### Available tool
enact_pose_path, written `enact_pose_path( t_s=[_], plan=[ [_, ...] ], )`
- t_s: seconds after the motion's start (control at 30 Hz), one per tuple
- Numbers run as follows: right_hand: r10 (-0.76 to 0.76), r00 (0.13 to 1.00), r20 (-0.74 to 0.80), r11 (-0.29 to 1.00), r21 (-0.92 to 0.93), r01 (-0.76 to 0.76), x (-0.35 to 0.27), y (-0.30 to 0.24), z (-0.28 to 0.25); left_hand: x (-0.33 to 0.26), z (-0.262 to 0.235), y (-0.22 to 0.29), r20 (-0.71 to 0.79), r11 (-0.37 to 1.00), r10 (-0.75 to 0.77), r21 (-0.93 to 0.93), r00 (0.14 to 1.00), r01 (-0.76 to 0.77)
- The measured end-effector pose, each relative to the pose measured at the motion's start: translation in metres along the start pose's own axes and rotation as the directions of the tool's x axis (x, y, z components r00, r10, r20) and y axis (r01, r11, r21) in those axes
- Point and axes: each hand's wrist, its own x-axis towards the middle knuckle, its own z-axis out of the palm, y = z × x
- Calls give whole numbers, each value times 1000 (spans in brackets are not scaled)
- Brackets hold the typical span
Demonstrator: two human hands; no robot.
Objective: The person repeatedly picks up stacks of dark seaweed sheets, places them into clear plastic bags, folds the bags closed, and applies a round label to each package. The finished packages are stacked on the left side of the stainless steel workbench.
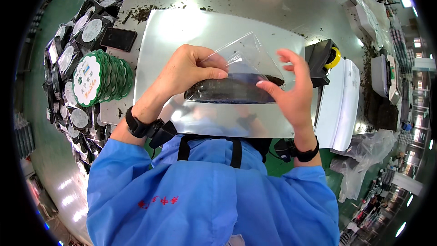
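Observation:
A dark brown, long pressed slab lies on the shiny metal sheet in front of me, inside a clear plastic bag. The loose end of the bag stands up and leans away from me. My left hand pinches the film between thumb and fingers, above the left part of the slab. On the other side, my right hand has its fingers spread and slightly blurred. Its thumb is at the slab's right part; I cannot tell whether it presses on the film.
The metal sheet rests on a steel table strewn with dark crumbs. Left are scalloped green-and-white labels, a black phone and several dark packs with round labels. Right are a tape dispenser and white sheets.

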Motion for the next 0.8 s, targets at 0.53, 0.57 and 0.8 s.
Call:
enact_pose_path(
  t_s=[0.53, 0.57, 0.8],
  plan=[
    [-533, 819, 212, 824, -88, 559, 13, 29, 5, -42, 42, 23, 254, 493, 498, 704, 829, -512],
    [-536, 812, 232, 814, -114, 570, 11, 31, 4, -46, 47, 12, 305, 354, 485, 788, 819, -503],
    [-542, 771, 334, 643, -426, 637, 24, 51, -39, -35, 35, 3, 367, 181, 505, 840, 781, -511]
  ],
)
